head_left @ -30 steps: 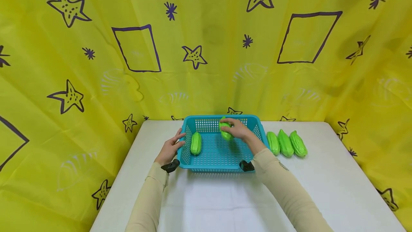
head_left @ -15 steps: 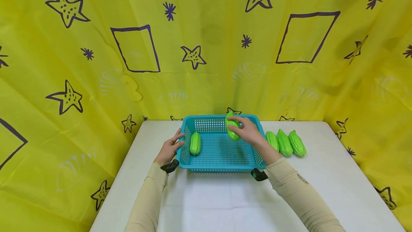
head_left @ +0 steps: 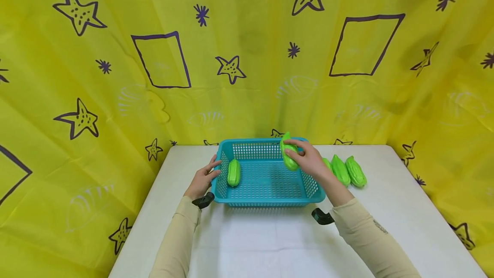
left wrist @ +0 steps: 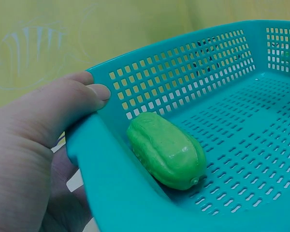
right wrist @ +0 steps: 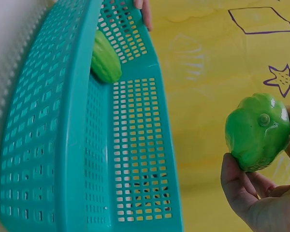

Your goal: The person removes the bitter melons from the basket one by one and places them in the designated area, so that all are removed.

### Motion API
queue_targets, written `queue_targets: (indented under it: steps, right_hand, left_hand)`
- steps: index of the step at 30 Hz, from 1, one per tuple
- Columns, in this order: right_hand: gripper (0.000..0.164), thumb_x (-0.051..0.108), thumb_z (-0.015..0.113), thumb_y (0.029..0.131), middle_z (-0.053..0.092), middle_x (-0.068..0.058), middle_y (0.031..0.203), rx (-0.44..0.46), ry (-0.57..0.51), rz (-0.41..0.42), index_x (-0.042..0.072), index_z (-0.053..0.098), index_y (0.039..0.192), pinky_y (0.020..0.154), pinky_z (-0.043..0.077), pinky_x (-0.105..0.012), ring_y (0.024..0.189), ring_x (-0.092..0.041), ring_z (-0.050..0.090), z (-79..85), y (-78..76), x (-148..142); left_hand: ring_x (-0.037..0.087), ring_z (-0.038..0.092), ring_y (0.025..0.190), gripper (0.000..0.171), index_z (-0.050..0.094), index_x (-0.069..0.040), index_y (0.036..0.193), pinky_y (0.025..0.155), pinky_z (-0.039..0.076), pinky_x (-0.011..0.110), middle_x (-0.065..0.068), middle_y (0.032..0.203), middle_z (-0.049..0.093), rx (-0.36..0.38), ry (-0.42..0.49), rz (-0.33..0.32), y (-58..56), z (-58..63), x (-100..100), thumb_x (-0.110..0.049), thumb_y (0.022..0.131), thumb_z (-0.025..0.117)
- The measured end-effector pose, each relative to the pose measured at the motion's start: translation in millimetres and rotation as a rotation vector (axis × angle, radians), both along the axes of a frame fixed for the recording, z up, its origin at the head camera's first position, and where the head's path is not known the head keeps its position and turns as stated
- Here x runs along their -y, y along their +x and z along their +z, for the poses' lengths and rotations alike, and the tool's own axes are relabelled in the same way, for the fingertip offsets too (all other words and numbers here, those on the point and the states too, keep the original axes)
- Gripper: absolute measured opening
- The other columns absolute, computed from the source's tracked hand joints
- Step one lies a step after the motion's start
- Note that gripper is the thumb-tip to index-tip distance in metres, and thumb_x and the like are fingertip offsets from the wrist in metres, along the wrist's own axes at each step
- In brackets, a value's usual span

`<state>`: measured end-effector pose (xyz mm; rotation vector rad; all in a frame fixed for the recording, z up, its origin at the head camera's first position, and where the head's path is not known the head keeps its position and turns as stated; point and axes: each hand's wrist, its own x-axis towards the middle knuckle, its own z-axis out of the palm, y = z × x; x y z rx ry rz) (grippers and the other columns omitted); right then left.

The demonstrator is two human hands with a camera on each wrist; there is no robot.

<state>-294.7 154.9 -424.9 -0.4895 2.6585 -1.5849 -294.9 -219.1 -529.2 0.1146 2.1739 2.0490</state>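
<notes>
My left hand (head_left: 200,181) holds the left rim of a teal perforated basket (head_left: 266,203). In the left wrist view, the thumb (left wrist: 87,94) lies over the rim and the fingers are outside the wall. One bright green, ribbed bitter melon (head_left: 233,173) lies inside along the left wall. Over the basket's right part, my right hand (head_left: 312,162) pinches another bitter melon (head_left: 290,164) between thumb and fingers, its pointed tip upward in the head view. Seen from the right wrist, this held bitter melon (right wrist: 256,133) shows its blunt stem end, apart from the basket.
Right of the basket, three more bitter melons lie side by side on the white table (head_left: 262,243); the nearest one (head_left: 327,163) is partly hidden by my right hand, beside the middle one (head_left: 340,170). A yellow curtain (head_left: 254,106) with star drawings hangs behind and around.
My right hand has moved rightward across the basket, carrying the bitter melon with it and slightly raising its tip. The left hand, the basket and the other bitter melons have stayed in place.
</notes>
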Motion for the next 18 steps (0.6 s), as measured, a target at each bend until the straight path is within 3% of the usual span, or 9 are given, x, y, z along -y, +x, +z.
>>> queue_targets:
  steps: [5, 14, 18]
  right_hand:
    - [0.044, 0.039, 0.058, 0.099, 0.041, -0.019, 0.147, 0.017, -0.016, -0.028, 0.018, 0.057, 0.137, 0.069, 0.052, -0.040, 0.102, -0.039, 0.062, -0.9, 6.6, -8.3]
    - [0.044, 0.040, 0.055, 0.100, 0.047, -0.021, 0.137, 0.007, 0.005, -0.075, 0.014, 0.059, 0.136, 0.071, 0.048, -0.035, 0.088, -0.030, 0.057, -14.9, 15.4, -27.3]
    - [0.046, 0.040, 0.052, 0.101, 0.045, -0.022, 0.139, 0.052, -0.038, -0.091, 0.012, 0.057, 0.138, 0.086, 0.047, -0.045, 0.109, -0.037, 0.054, -20.7, 22.3, -35.8]
  left_hand:
    - [0.021, 0.013, 0.149, 0.048, 0.046, -0.009, 0.147, 0.112, 0.032, 0.047, -0.014, 0.161, 0.019, -0.002, -0.005, 0.005, 0.4, -0.2, -0.2, -0.016, 0.101, 0.056]
    - [0.020, 0.015, 0.148, 0.046, 0.046, -0.009, 0.146, 0.111, 0.034, 0.045, -0.014, 0.160, 0.021, -0.007, -0.003, 0.008, 0.7, -0.5, 0.7, -0.015, 0.102, 0.054]
    - [0.019, 0.014, 0.149, 0.046, 0.046, -0.009, 0.146, 0.112, 0.033, 0.045, -0.014, 0.160, 0.020, -0.002, 0.002, 0.007, 1.3, 0.7, -0.2, -0.016, 0.101, 0.055]
